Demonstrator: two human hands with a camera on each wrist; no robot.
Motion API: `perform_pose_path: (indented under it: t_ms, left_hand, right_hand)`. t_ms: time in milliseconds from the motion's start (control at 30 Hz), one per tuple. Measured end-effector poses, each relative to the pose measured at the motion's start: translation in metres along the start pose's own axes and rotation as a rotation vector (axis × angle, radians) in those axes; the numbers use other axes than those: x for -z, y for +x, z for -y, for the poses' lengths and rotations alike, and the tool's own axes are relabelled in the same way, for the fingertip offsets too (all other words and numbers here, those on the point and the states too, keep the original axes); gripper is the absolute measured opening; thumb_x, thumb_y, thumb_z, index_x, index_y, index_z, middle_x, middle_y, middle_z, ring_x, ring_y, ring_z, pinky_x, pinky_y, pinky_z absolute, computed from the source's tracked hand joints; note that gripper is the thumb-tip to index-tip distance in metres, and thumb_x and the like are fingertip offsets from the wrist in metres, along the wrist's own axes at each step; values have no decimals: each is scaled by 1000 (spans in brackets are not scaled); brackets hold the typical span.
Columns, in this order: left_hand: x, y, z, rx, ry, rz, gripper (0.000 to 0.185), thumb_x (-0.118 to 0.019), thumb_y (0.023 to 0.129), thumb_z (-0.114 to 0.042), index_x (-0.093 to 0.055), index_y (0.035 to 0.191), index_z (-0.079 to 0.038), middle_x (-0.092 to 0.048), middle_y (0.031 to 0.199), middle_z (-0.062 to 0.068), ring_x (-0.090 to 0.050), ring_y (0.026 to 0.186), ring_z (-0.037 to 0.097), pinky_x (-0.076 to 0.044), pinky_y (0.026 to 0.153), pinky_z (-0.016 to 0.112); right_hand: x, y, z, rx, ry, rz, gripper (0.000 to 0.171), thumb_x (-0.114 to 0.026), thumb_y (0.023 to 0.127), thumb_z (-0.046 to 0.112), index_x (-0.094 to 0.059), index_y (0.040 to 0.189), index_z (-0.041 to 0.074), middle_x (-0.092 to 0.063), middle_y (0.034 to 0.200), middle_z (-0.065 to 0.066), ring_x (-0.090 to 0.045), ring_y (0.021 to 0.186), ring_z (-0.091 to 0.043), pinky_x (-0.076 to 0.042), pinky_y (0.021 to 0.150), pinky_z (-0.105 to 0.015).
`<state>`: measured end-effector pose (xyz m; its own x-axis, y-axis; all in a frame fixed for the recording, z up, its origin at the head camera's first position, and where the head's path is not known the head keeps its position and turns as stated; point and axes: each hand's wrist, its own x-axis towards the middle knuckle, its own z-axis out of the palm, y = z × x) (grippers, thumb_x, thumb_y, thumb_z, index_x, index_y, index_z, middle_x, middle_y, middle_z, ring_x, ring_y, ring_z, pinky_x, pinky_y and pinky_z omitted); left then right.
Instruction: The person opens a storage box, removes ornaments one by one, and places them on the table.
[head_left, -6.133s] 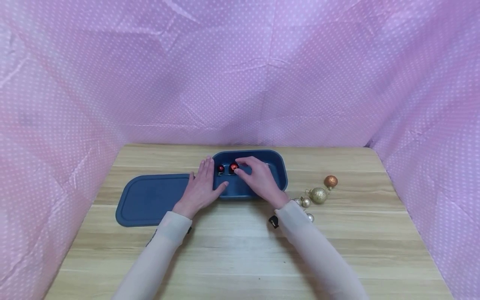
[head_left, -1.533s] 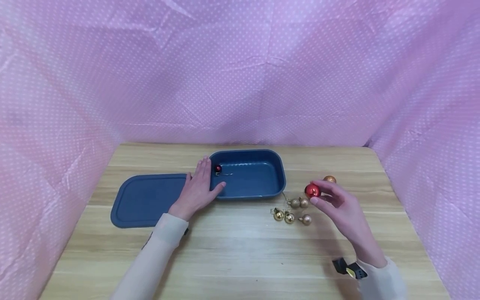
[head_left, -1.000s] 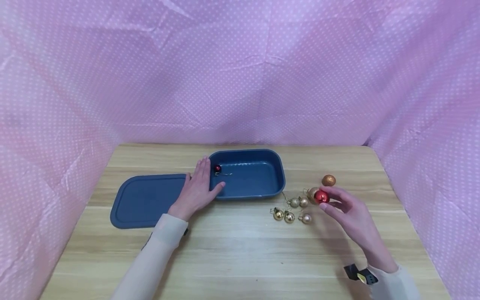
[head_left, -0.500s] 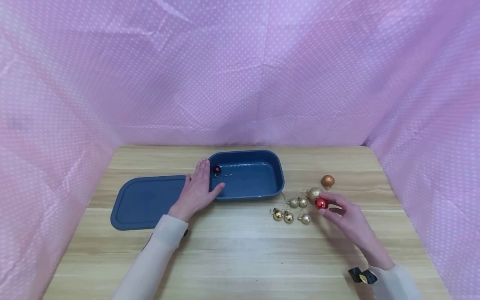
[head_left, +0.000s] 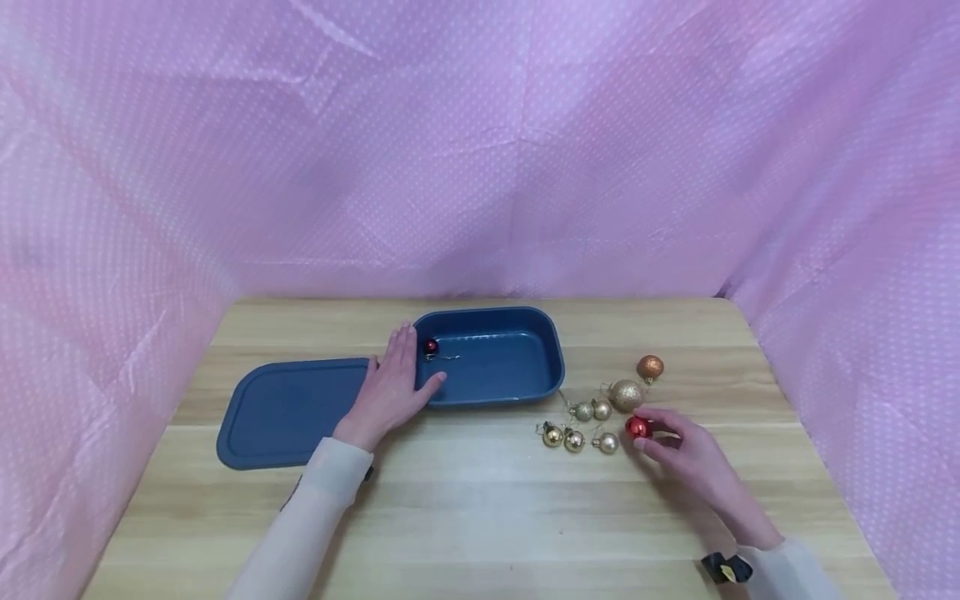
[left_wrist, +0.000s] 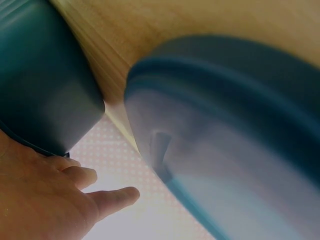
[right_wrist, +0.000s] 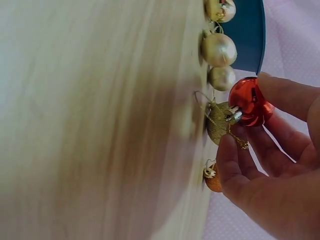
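Observation:
My right hand (head_left: 693,458) pinches a shiny red Christmas bauble (head_left: 637,427) between thumb and fingers, low over the table just in front of a large gold glitter bauble (head_left: 626,395). The right wrist view shows its silver cap and gold string on the red bauble (right_wrist: 245,100). With fingers stretched out, my left hand (head_left: 384,396) rests against the left rim of a dark blue rectangular box (head_left: 495,367). Inside that box, near its left end, lies a small dark red bauble (head_left: 431,346) with a string.
Several small gold and champagne baubles (head_left: 573,439) lie right of and in front of the box. An orange glitter bauble (head_left: 650,367) sits farther back. Left of the box lies its flat blue lid (head_left: 292,412), partly behind my left hand. A pink dotted cloth (head_left: 480,167) surrounds the table.
My right hand has taken the red bauble out of the box, carried it right past the gold baubles, and lowered it toward the table's front. My left hand stays at the box.

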<state>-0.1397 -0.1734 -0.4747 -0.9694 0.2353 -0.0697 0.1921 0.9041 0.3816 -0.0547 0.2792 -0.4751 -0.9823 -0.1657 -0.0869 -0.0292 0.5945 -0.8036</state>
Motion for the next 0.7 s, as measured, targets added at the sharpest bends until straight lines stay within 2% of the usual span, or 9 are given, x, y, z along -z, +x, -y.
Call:
perform_pose_path:
  t_ms: [167,400,700]
  left_hand:
    - [-1,-2,1,4,-9,-1,99,-44,102,-66,-4,165,0,1,174,14,-3,159,33,-15,119,71]
    - [-2,-2,1,7,5,0,100,-42,102,-67,-2,165,0,1,174,15,-4,159,34,-15,119,70]
    - [-4,-1,2,6,2,-5,99,-41,103,-67,-2,165,0,0,174,16,-4,159,35,-15,119,70]
  right_hand:
    - [-4,0,-3,-2,-21,8,47,-78,90,8,-63,134,-2,-69,124,-23,-71,106,-37,-57,85,-23]
    - [-10,-1,-7,4,-78,14,47,-78,90,9,-63,133,-3,-69,121,-23,-69,105,-36,-59,89,-45]
    - [-11,0,-13,38,-104,9,48,-80,90,9,-64,133,-3,-68,122,-24,-69,105,-39,-58,88,-50]
